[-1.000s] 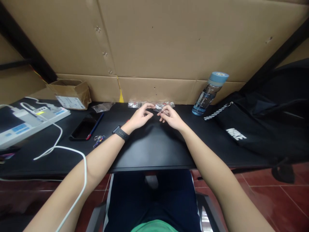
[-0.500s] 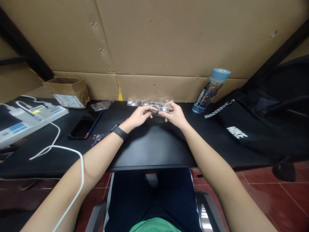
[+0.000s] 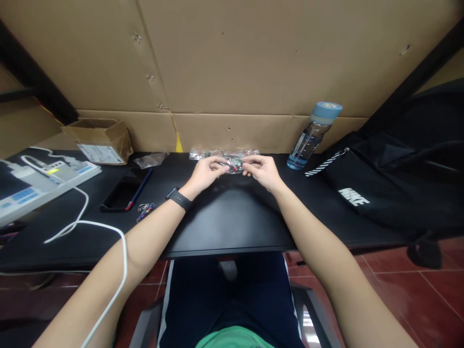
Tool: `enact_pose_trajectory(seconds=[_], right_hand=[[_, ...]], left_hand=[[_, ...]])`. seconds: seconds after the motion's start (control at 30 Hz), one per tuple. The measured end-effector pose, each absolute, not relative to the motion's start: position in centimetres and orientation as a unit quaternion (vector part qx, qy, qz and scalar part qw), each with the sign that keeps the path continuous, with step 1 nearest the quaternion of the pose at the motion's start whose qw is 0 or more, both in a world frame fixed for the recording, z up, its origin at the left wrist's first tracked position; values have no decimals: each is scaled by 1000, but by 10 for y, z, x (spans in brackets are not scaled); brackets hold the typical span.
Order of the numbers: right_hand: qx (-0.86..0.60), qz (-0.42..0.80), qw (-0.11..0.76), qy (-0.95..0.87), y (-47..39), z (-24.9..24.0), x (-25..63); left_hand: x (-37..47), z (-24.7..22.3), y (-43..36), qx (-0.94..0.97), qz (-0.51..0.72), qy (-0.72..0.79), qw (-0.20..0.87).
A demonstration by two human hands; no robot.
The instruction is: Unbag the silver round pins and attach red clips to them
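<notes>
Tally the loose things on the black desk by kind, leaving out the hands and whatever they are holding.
Water bottle: 1
Black bag: 1
Cardboard box: 1
Phone: 1
Pen: 1
Power strip: 1
Key bunch: 1
Total: 7
The clear packets at the back edge overlap too much to count.

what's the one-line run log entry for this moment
left hand: pinching small clear packet | right hand: pinching same packet | more packets: behind on black desk
</notes>
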State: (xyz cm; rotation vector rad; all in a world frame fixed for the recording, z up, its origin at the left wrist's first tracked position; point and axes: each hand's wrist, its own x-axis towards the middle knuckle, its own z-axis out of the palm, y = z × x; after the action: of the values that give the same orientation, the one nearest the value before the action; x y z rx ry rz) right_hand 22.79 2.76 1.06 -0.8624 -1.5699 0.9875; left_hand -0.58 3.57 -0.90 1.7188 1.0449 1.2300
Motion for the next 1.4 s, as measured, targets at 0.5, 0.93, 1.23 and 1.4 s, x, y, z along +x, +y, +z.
enact_pose_trajectory(seconds=[0.5, 0.93, 1.23, 1.4], right_hand=[[-451, 294, 597, -596, 39, 14, 243], [-444, 402, 566, -566, 34, 15, 239], [-388, 457, 493, -630, 26, 8, 225], [-374, 463, 511, -620, 23, 7, 219]], left_hand=[[-18, -16, 48, 694, 414, 495, 320], [-12, 3, 24, 808, 348, 424, 215], [2, 5, 18, 764, 423, 381, 305], [-4, -3, 31, 665, 508, 474, 274]])
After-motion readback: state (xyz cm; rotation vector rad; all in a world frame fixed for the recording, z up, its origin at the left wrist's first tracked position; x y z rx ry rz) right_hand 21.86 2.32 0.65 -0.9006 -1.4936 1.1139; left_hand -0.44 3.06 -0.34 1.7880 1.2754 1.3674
